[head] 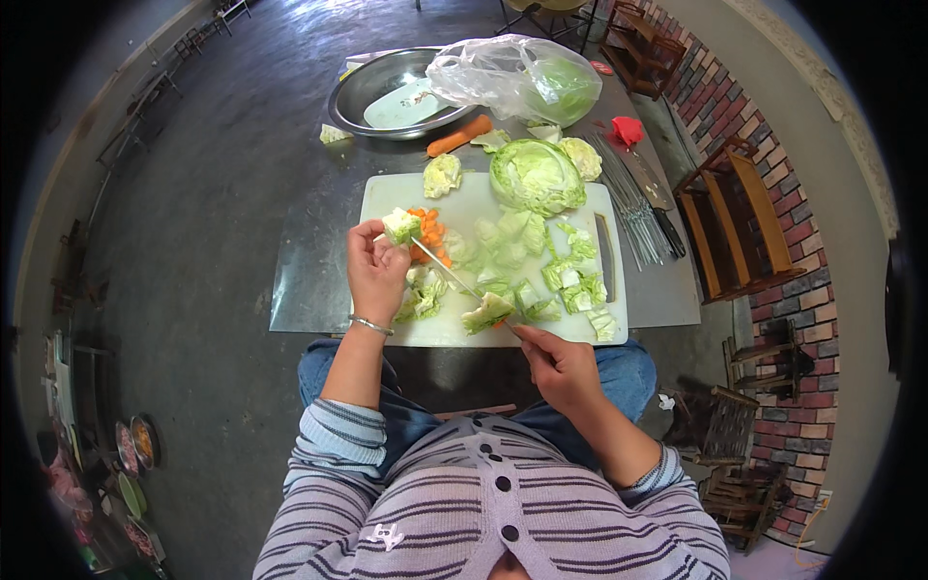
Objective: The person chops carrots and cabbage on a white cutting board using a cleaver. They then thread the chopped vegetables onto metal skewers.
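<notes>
My left hand holds a cut piece of cabbage at the far tip of a metal skewer. Gripped in my right hand is the skewer's near end, where another cabbage piece sits on it, with a bit of orange beside it. Beneath lies a white cutting board. Diced carrot is on it just beyond my left hand. Cut cabbage leaves spread over its middle and right, and a larger cut cabbage rests at its far right edge.
Beyond the board are a steel basin holding a pale dish, a whole carrot, and a plastic bag with a green cabbage inside. Metal skewers and a knife lie to the right. Wooden racks stand by the brick wall.
</notes>
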`<state>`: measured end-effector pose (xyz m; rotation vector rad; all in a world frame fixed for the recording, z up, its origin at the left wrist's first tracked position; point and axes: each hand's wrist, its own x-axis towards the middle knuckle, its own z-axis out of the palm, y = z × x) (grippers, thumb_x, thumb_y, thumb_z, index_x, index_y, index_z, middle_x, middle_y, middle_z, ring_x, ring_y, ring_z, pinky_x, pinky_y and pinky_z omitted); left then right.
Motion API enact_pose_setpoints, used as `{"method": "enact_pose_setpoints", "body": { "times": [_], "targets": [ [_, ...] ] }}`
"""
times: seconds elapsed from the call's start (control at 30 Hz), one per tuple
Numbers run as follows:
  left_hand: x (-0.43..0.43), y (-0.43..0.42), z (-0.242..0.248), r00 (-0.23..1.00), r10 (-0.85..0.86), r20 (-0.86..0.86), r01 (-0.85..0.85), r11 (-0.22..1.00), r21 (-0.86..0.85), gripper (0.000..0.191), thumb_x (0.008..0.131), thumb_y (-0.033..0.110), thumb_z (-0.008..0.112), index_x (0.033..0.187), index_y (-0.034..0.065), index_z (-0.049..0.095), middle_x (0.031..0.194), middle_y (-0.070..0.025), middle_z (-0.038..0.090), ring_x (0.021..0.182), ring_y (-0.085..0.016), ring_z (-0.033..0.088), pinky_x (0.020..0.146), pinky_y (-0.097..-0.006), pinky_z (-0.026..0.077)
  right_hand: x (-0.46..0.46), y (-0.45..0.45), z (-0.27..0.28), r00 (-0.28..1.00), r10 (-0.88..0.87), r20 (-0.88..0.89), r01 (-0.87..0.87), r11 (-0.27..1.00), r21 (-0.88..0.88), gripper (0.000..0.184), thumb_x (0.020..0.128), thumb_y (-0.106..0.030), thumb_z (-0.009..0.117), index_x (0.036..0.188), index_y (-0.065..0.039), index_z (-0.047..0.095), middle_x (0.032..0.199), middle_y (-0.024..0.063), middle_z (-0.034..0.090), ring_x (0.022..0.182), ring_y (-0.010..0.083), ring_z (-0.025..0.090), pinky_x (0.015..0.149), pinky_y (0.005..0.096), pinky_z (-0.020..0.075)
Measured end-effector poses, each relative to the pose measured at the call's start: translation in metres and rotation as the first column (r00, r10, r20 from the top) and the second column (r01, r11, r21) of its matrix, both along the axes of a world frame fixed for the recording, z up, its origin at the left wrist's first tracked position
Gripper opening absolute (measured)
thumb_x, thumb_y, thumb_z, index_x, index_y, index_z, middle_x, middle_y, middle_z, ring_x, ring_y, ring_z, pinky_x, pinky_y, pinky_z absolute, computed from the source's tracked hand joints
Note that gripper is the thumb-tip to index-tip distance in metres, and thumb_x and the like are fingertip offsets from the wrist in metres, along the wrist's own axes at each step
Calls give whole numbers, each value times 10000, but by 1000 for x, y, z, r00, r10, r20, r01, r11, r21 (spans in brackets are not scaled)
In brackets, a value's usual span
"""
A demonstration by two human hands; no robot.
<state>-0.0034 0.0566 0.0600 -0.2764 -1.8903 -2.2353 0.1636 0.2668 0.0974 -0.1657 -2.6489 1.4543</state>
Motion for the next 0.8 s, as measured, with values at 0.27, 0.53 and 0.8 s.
{"method": "enact_pose_setpoints", "body": {
  "times": [0.27,0.53,0.8],
  "targets": [
    [11,5,-16,987,-160,-20,156,979,-129,405,798,-124,568,1169,21,495,1045,-50,563,932,-86,578,805,-215,482,-5,-8,8,996,17,-84,-16,1000,15,217,900,-114,639,1102,-58,697,785,203,669,638,290,675,604,341,514],
    [23,22,-9,904,-390,177,261,829,494,305,1016,242,459,1252,50,479,1202,-150,595,1083,-273,619,965,-397,488,-26,-12,-9,994,-18,104,42,971,-234,281,929,-15,534,1178,-16,665,698,-15,591,565,66,535,540,220,453],
    [2,13,5,976,-43,215,14,991,136,411,1028,374,455,1247,38,540,1131,-99,653,1062,-206,618,910,-318,480,-28,-6,-14,990,-64,129,117,879,-462,239,960,-79,549,1167,-4,643,791,16,611,557,82,525,530,235,430]
  ]
}}
